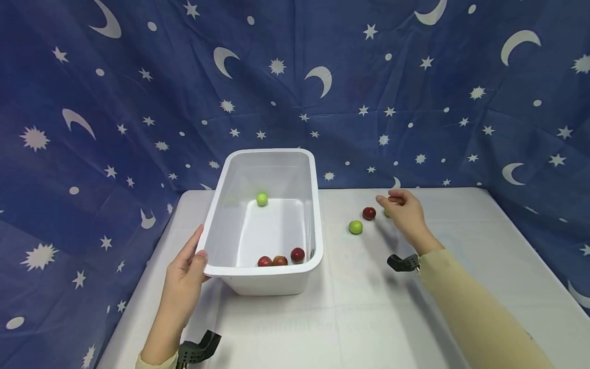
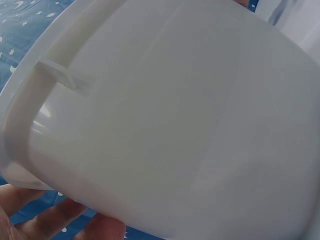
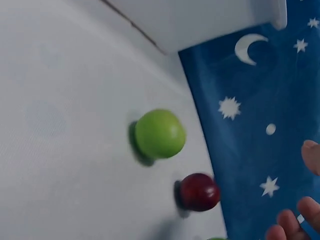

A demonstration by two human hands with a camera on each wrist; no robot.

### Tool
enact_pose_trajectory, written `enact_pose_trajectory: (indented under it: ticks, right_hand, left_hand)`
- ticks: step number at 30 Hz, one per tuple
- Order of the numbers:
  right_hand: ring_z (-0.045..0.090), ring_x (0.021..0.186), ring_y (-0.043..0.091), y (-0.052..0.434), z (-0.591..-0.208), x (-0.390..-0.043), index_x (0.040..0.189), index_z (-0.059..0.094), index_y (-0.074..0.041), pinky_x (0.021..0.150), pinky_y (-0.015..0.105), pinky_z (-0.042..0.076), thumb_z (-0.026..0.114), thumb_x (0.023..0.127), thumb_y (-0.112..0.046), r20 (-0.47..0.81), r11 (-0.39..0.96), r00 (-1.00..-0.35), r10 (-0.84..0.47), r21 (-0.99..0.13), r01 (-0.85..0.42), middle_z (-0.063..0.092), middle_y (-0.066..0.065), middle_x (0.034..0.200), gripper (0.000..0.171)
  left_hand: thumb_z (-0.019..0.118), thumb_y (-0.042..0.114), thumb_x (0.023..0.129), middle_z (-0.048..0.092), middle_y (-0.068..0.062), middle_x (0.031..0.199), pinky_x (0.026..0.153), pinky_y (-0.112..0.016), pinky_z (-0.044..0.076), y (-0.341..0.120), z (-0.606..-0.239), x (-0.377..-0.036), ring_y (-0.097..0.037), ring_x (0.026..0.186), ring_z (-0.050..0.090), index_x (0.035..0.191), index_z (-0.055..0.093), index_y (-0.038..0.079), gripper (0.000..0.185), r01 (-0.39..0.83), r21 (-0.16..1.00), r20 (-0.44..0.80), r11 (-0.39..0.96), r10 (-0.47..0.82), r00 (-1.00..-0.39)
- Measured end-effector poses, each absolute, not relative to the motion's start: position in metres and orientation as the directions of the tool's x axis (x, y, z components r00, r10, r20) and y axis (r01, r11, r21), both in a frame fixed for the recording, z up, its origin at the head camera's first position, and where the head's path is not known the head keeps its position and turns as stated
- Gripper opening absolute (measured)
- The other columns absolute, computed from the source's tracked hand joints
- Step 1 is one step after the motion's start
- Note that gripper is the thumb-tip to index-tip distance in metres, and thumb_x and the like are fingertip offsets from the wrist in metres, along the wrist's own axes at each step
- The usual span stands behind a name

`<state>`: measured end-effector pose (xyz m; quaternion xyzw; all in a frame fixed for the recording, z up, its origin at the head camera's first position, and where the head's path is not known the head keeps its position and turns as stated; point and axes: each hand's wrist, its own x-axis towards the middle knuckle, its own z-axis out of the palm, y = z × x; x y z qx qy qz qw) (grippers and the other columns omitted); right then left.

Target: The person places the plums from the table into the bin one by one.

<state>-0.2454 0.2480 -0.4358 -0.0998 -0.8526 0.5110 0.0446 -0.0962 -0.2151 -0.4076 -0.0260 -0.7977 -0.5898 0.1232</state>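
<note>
- While the left hand gripped the tub rim at 7 o'clock, only the head view showed fruit inside.
- The right hand hovered loosely open beside the red ball; the wrist view showed the green ball closer.

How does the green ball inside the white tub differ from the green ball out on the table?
The green ball in the tub lies at the far end of the white tub; the green ball on the table lies loose beside a dark red ball, near the right hand. Both are round, bright green and similar in size.
</note>
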Motion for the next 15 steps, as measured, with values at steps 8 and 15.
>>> enact_pose_trajectory:
  ticks: [8,15]
  right_hand:
    - [0.032,0.133,0.034,0.255,-0.457,-0.251,0.15,0.03,-0.007,0.106,0.048,0.035,0.063,0.086,-0.059,-0.096,0.386,-0.939,0.331,-0.894,0.227,0.032,0.019,0.148,0.088]
    - [0.031,0.134,0.035,0.257,-0.47,-0.256,0.152,0.026,-0.007,0.108,0.048,0.033,0.061,0.089,-0.053,-0.135,0.344,-0.915,0.381,-0.897,0.276,0.025,0.021,0.152,0.085]
  left_hand:
    - [0.043,0.024,0.105,0.041,-0.009,0.148,0.076,-0.027,0.053,-0.216,-0.409,-0.097,-0.034,0.115,0.054,0.15,0.038,0.026,0.045,0.196,0.937,0.232,0.29,-0.097,-0.968]
    - [0.042,0.024,0.105,0.041,-0.009,0.147,0.075,-0.028,0.054,-0.216,-0.41,-0.097,-0.034,0.115,0.054,0.149,0.039,0.027,0.045,0.193,0.937,0.231,0.29,-0.101,-0.968]
